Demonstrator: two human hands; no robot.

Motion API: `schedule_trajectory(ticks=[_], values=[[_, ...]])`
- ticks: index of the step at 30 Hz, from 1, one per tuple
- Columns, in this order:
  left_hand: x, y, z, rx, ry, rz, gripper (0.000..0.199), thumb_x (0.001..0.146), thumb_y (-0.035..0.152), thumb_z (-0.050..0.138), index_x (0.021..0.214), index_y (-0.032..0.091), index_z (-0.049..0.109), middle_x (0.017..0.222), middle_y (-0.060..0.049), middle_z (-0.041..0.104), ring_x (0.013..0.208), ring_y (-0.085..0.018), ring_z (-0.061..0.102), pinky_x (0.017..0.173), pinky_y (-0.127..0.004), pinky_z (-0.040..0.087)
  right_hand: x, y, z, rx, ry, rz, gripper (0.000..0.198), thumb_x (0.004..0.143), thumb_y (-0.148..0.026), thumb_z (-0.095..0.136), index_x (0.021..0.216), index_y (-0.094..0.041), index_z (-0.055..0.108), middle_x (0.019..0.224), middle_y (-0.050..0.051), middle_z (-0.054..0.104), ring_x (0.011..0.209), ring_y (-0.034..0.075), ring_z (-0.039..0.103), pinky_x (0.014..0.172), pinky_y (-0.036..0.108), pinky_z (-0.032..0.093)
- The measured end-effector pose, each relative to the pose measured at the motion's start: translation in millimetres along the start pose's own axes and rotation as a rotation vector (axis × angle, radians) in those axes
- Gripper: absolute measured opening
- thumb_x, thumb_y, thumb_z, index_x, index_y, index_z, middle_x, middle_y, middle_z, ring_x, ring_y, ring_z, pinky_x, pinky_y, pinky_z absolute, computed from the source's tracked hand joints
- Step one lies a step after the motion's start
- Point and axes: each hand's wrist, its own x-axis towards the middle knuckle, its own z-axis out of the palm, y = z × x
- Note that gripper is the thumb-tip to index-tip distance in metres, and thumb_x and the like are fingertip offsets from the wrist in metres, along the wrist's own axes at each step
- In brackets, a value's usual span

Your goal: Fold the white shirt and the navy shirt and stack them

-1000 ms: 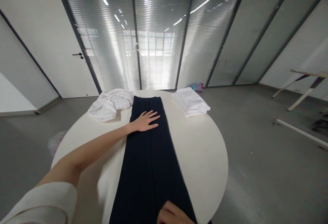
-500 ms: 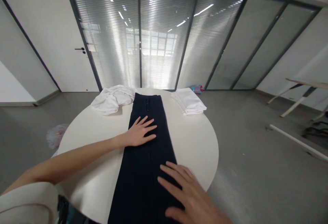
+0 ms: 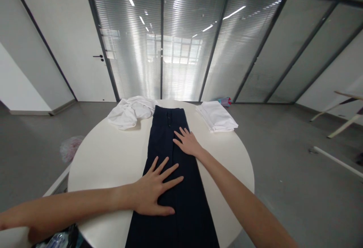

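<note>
Dark navy trousers [image 3: 190, 202] lie lengthwise down the middle of a round white table [image 3: 113, 157], their waistband with a drawstring or fastening at the far end. My left hand [image 3: 154, 187] rests with fingers spread on the nearer part of the trousers. Farther up, just below the waistband on the right side, my right hand [image 3: 187, 142] lies flat with its fingers stretched out. Neither hand grips the cloth. The near end of the trousers runs out of view at the bottom.
A crumpled white cloth [image 3: 132, 112] sits at the table's far left, and a folded white cloth [image 3: 217, 115] at its far right. Clear plastic wrapping [image 3: 71, 149] is on the floor at left. A glass partition with blinds [image 3: 181, 51] stands behind the table.
My right hand has moved from the near right of the trousers up toward the waistband. My left hand has slid nearer to me. The view has shifted slightly.
</note>
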Motion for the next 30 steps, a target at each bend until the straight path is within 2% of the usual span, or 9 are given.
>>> schedule_trajectory(ticks=[6,9,15,19,21,25,28,30], values=[[6,-7,2,-0.005,0.018,0.033,0.092,0.084,0.075,0.052,0.159,0.036,0.015,0.165,-0.011,0.012,0.147,-0.05,0.005,0.108,-0.081,0.002,19,9,12,-0.06,-0.011,0.059,0.073,0.098,-0.069,0.019,0.156,-0.026,0.033,0.163,0.01,0.026,0.15,0.033,0.019,0.118,0.06,0.013],[16,-13,3,-0.003,0.051,0.045,0.091,0.083,0.075,0.053,0.158,0.035,0.018,0.165,-0.011,0.015,0.147,-0.05,0.007,0.109,-0.08,0.002,23,16,15,-0.065,-0.03,0.121,0.075,0.097,-0.069,0.019,0.157,-0.026,0.03,0.164,0.01,0.023,0.151,0.034,0.016,0.117,0.061,0.011],[47,-41,-3,0.003,0.086,0.075,0.089,0.083,0.075,0.054,0.157,0.034,0.025,0.164,-0.01,0.018,0.148,-0.048,0.007,0.111,-0.077,0.002,43,44,20,-0.043,-0.024,0.199,0.076,0.097,-0.069,0.017,0.158,-0.025,0.026,0.165,0.009,0.018,0.152,0.032,0.011,0.119,0.057,0.013],[57,-51,-10,0.022,0.076,0.026,0.086,0.086,0.071,0.053,0.157,0.03,0.028,0.164,-0.012,0.017,0.148,-0.048,0.007,0.112,-0.076,0.004,69,57,17,-0.047,-0.039,0.23,0.074,0.098,-0.068,0.017,0.158,-0.025,0.025,0.166,0.009,0.016,0.152,0.031,0.011,0.119,0.059,0.009],[49,-40,-11,0.003,0.077,0.055,0.085,0.088,0.07,0.05,0.158,0.026,0.027,0.164,-0.014,0.016,0.149,-0.047,0.007,0.112,-0.075,0.003,81,60,15,-0.055,-0.05,0.239,0.073,0.098,-0.067,0.017,0.158,-0.026,0.025,0.166,0.008,0.016,0.152,0.031,0.011,0.118,0.06,0.007],[15,4,-12,-0.075,0.027,0.292,0.086,0.09,0.058,0.055,0.16,0.026,0.016,0.163,-0.01,0.021,0.149,-0.042,0.011,0.116,-0.071,0.004,87,59,12,-0.09,-0.012,0.228,0.07,0.1,-0.063,0.015,0.158,-0.024,0.027,0.165,0.01,0.018,0.152,0.031,0.013,0.118,0.06,0.007],[-6,30,-11,-0.108,-0.02,0.382,0.076,0.097,0.035,0.049,0.16,0.024,0.009,0.162,-0.008,0.02,0.15,-0.035,0.012,0.12,-0.065,0.006,70,51,11,-0.116,0.017,0.206,0.069,0.102,-0.06,0.016,0.157,-0.021,0.028,0.164,0.015,0.019,0.151,0.033,0.016,0.118,0.059,0.008],[-13,36,-9,-0.133,-0.035,0.405,0.074,0.097,0.029,0.046,0.16,0.022,0.008,0.162,-0.01,0.019,0.15,-0.033,0.015,0.121,-0.062,0.005,47,42,10,-0.111,-0.001,0.161,0.07,0.102,-0.06,0.017,0.158,-0.02,0.027,0.164,0.016,0.02,0.151,0.034,0.017,0.118,0.06,0.01]])
